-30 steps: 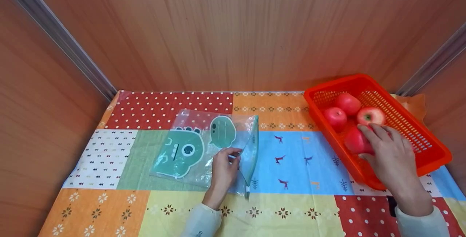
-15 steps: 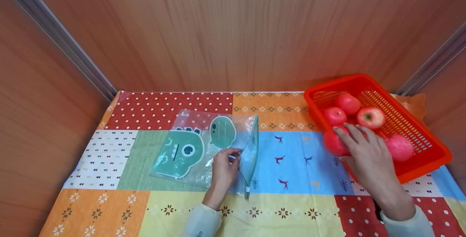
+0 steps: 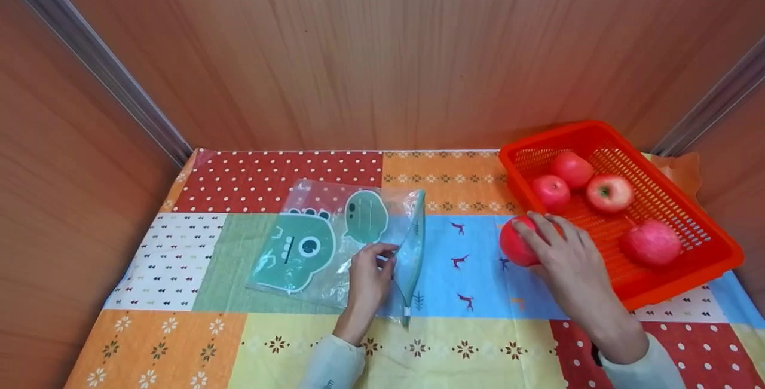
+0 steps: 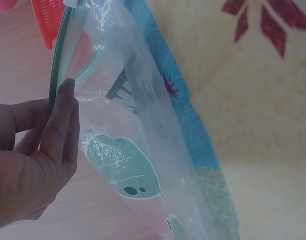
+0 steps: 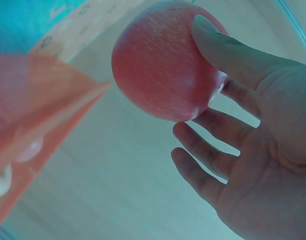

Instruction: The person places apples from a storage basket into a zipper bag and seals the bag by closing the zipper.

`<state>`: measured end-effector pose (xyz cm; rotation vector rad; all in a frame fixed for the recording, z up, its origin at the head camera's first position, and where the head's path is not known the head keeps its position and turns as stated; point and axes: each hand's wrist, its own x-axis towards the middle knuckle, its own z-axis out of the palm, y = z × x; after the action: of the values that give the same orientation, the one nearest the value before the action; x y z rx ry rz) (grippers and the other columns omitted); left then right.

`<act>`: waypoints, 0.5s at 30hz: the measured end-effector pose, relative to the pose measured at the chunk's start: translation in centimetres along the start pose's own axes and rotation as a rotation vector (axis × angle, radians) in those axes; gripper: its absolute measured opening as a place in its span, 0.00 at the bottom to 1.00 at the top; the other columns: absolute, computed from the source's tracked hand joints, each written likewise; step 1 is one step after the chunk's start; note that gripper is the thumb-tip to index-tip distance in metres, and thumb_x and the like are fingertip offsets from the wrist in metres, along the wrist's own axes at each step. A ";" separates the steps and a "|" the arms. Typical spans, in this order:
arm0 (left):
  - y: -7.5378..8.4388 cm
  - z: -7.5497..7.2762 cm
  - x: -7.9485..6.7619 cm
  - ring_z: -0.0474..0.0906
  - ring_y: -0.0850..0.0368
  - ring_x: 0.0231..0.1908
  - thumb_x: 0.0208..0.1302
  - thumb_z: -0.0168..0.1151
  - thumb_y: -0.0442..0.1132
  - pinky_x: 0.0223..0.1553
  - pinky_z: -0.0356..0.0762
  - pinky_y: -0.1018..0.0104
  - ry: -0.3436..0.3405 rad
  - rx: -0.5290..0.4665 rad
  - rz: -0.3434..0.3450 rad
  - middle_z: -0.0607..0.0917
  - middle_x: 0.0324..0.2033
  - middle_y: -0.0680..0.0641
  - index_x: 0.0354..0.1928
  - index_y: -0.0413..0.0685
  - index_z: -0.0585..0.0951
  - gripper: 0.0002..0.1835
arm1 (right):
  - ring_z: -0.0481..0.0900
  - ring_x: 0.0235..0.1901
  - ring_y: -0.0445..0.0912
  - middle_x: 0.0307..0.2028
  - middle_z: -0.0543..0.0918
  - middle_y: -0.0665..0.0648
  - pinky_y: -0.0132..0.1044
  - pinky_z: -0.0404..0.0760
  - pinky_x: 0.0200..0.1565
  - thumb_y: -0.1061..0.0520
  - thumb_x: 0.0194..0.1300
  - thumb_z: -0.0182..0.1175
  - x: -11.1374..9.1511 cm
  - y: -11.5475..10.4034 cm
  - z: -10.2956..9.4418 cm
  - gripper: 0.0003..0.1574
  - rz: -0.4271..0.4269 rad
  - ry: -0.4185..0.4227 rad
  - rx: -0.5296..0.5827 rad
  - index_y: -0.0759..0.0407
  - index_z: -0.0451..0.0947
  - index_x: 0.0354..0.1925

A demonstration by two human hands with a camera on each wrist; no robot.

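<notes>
My left hand pinches the top layer of a clear zipper bag near its green-edged mouth, which gapes toward the right. Green cartoon dinosaur prints cover the bag, and it lies flat on the cloth. In the left wrist view, thumb and fingertips meet at the green zip edge. My right hand holds a red apple over the blue patch, between the bag and the basket. Thumb and fingers curl round this apple in the right wrist view, where its skin shows clearly.
An orange-red plastic basket stands at the right with several apples inside, among them a pink one near its front. A patchwork tablecloth covers the table. Wood-grain panels close off the back and sides.
My right hand has lifted the apple out of the basket and carried it left over the blue patch. My left hand and the bag have stayed in place.
</notes>
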<state>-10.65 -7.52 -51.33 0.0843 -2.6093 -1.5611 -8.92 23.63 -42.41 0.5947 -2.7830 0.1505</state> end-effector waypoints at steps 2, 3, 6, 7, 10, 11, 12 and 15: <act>0.0 0.0 0.0 0.84 0.52 0.35 0.68 0.66 0.23 0.37 0.87 0.61 -0.003 0.000 0.000 0.88 0.40 0.43 0.48 0.37 0.89 0.11 | 0.75 0.62 0.67 0.65 0.79 0.66 0.67 0.80 0.57 0.65 0.41 0.87 0.1 -0.4 0.3 0.56 -0.018 0.006 -0.002 0.53 0.77 0.68; 0.0 0.0 0.0 0.84 0.52 0.35 0.68 0.66 0.23 0.37 0.87 0.61 -0.003 -0.001 -0.004 0.88 0.40 0.43 0.48 0.38 0.89 0.11 | 0.75 0.62 0.66 0.65 0.79 0.66 0.66 0.80 0.58 0.65 0.41 0.87 0.1 -0.6 0.5 0.55 -0.025 0.007 -0.004 0.53 0.77 0.68; 0.0 0.0 0.0 0.84 0.50 0.35 0.67 0.66 0.22 0.37 0.87 0.60 0.002 -0.005 0.010 0.88 0.39 0.42 0.47 0.37 0.89 0.11 | 0.76 0.62 0.66 0.65 0.80 0.66 0.64 0.81 0.59 0.65 0.41 0.87 0.2 -1.2 1.1 0.54 -0.046 0.011 -0.009 0.53 0.77 0.67; -0.1 0.1 0.0 0.84 0.50 0.35 0.67 0.66 0.22 0.37 0.87 0.60 0.004 -0.004 0.009 0.88 0.39 0.42 0.47 0.37 0.89 0.11 | 0.76 0.62 0.66 0.64 0.80 0.66 0.64 0.81 0.59 0.65 0.40 0.87 0.2 -1.4 1.3 0.55 -0.052 0.010 -0.010 0.53 0.77 0.67; -0.1 0.1 0.0 0.84 0.49 0.35 0.66 0.66 0.21 0.37 0.87 0.60 0.008 -0.003 0.014 0.88 0.39 0.42 0.47 0.36 0.89 0.11 | 0.77 0.61 0.65 0.64 0.81 0.66 0.62 0.81 0.59 0.62 0.37 0.89 0.3 -2.0 1.8 0.57 -0.075 0.011 -0.026 0.53 0.78 0.67; -0.1 0.1 0.0 0.84 0.50 0.35 0.67 0.66 0.22 0.38 0.87 0.60 0.006 -0.002 0.008 0.88 0.39 0.42 0.47 0.37 0.89 0.11 | 0.77 0.61 0.65 0.63 0.81 0.65 0.61 0.82 0.59 0.61 0.36 0.90 0.3 -2.2 2.0 0.58 -0.080 0.011 -0.029 0.53 0.78 0.67; -0.1 0.1 0.0 0.84 0.50 0.36 0.67 0.66 0.22 0.38 0.87 0.59 0.004 -0.002 0.003 0.88 0.39 0.42 0.47 0.37 0.89 0.11 | 0.77 0.60 0.64 0.63 0.81 0.65 0.61 0.82 0.59 0.60 0.34 0.91 0.4 -2.4 2.2 0.59 -0.086 0.012 -0.032 0.53 0.78 0.67; 0.0 0.1 -0.1 0.84 0.50 0.36 0.67 0.67 0.23 0.40 0.88 0.58 0.001 0.002 -0.007 0.88 0.40 0.42 0.48 0.37 0.89 0.11 | 0.78 0.60 0.63 0.63 0.82 0.65 0.60 0.83 0.58 0.59 0.33 0.91 0.5 -2.8 2.7 0.60 -0.100 0.018 -0.041 0.53 0.77 0.66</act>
<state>-10.57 -7.42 -51.40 0.0943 -2.6125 -1.5596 -8.88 20.44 -44.72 0.7172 -2.7254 0.0770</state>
